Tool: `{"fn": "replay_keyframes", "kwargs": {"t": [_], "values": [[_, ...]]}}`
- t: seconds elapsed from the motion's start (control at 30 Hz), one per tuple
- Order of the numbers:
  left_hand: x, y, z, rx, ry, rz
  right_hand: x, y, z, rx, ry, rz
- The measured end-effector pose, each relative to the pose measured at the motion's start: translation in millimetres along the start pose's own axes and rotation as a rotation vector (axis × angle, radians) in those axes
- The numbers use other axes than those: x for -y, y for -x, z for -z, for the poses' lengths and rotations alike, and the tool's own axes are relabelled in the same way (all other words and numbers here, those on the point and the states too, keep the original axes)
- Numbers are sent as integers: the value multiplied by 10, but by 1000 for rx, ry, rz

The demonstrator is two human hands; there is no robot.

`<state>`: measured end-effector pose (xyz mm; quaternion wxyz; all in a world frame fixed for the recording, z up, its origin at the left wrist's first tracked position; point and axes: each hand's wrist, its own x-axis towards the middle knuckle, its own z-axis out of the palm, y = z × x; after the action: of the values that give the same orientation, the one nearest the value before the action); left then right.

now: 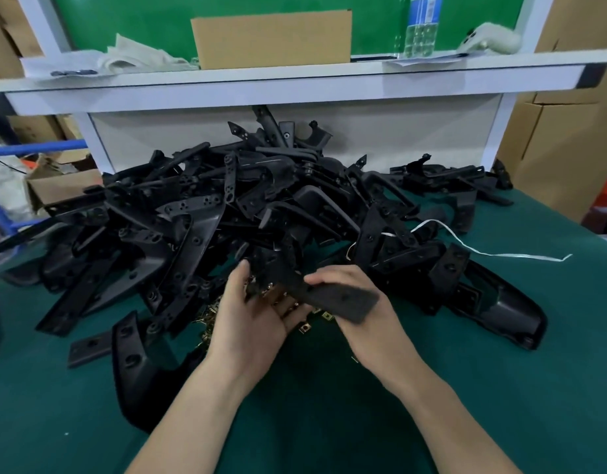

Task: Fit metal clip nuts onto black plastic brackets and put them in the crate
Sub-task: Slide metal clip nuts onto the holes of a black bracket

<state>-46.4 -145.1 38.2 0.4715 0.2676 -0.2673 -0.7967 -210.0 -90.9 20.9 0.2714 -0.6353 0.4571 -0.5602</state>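
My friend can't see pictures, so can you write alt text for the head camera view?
A person's right hand grips a black plastic bracket while the left hand reaches under it, above small metal clip nuts on a green table. Behind lies a big pile of black brackets.

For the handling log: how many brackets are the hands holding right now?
1: the black bracket, gripped by the right hand above the clip nuts; the left hand lies open beside it.
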Motion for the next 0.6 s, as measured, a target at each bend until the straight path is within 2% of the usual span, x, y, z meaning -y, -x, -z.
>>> {"fn": "replay_keyframes", "kwargs": {"t": [0.07, 0.2, 0.27, 0.33, 0.4, 0.5, 0.6], "values": [[-63, 27, 39, 33, 58, 30, -8, 15, 31, 87, 29, 12], [-106, 31, 34, 18, -50, 85, -14, -36, 83, 74, 39, -40], [-73, 13, 30, -4, -47, 58, 21, -52, 142, 75, 3, -105], [-34, 6, 18, -4, -37, 11, 48, -81, 224, -17, -125, -256], [20, 7, -18, -20, -90, -42, 49, -106, 329, -95, -185, -312], [176, 40, -106, -42, -186, -87, 44, -147, 384, -125, -325, -397], [370, 105, -179, -30, -293, -93, 78, -127, 341, -24, -136, -368]]}}
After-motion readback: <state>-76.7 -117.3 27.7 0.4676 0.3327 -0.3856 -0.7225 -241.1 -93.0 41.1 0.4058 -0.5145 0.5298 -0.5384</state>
